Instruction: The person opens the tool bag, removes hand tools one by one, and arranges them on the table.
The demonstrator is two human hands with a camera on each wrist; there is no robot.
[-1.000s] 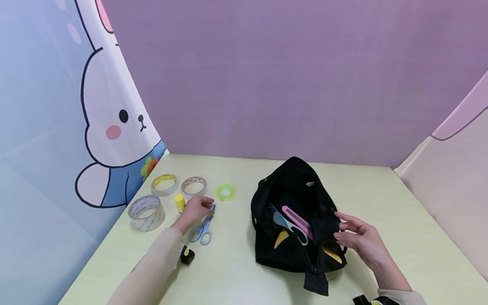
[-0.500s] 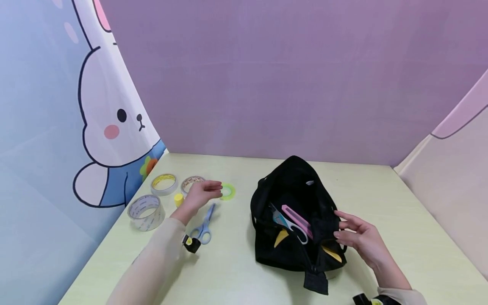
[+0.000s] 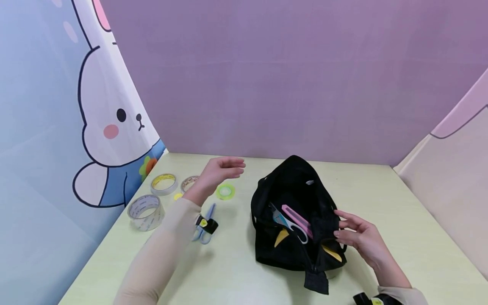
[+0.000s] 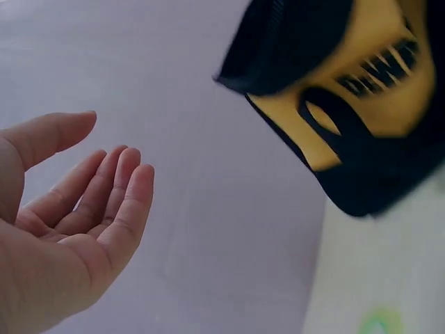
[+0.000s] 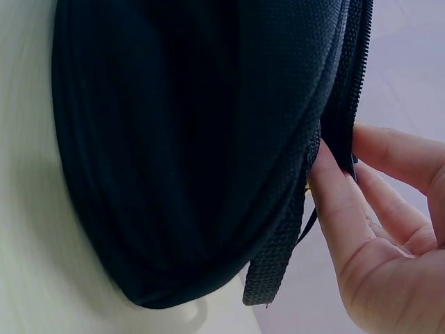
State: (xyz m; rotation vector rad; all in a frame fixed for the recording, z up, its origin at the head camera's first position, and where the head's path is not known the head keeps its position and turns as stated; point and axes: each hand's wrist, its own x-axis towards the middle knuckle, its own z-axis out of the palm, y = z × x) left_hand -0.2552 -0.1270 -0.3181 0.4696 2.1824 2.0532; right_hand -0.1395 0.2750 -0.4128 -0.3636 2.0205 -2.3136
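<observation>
My left hand (image 3: 219, 176) is raised over the table's far left part, fingers loosely extended and holding nothing. In the left wrist view the same hand (image 4: 83, 216) has its thumb apart from its fingers. My right hand (image 3: 360, 241) holds the right edge of the mouth of a black zippered bag (image 3: 274, 254). Seen from the right wrist, thumb and fingers (image 5: 341, 202) pinch the bag's edge by the zipper. Inside the unzipped bag lie white-handled scissors (image 3: 301, 235) and a pink utility knife (image 3: 297, 220). Yellow panels show on the bag (image 4: 389, 76).
Left on the table (image 3: 236, 267) are a wide clear tape roll (image 3: 152, 220), two narrower rolls (image 3: 164, 190), a green tape roll (image 3: 225, 192), and blue scissors (image 3: 206, 233) partly behind the left wrist camera. A yellow cap (image 3: 177, 196) shows beside the left sleeve.
My left hand has risen from near the blue scissors, going right and away past the green tape roll. My right hand and the bag have stayed put.
</observation>
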